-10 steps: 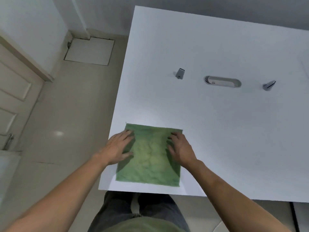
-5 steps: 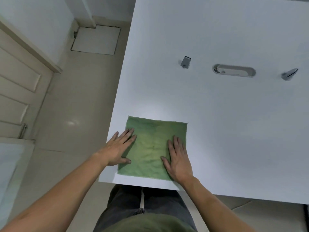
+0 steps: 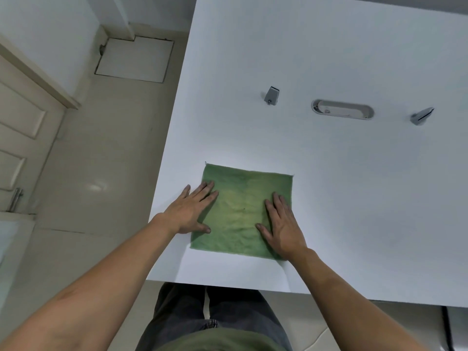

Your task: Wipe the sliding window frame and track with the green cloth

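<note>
We look down on a broad white bench (image 3: 329,198) that fills most of the view, its near edge just in front of our legs. To its left runs a pale tiled floor (image 3: 101,160), with a panelled door (image 3: 20,138) along the far left and a square hatch (image 3: 134,59) set into the floor near the corner.

The green cloth (image 3: 243,211) lies spread flat and square on the bench, close to the near left corner, its edges lying within the bench top.

Our left hand (image 3: 188,211) lies flat with fingers straight and spread; its fingertips and thumb rest on the cloth's left edge while the palm sits on the bare bench beside it. Our right hand (image 3: 281,226) lies flat on the cloth's right side, fingers straight and together, thumb out toward the middle. Neither hand grips the cloth.

Farther back on the bench sits an oval recessed fitting (image 3: 342,109), with a small grey metal piece (image 3: 271,95) to its left and another grey piece (image 3: 421,116) to its right, all well apart from the cloth.
</note>
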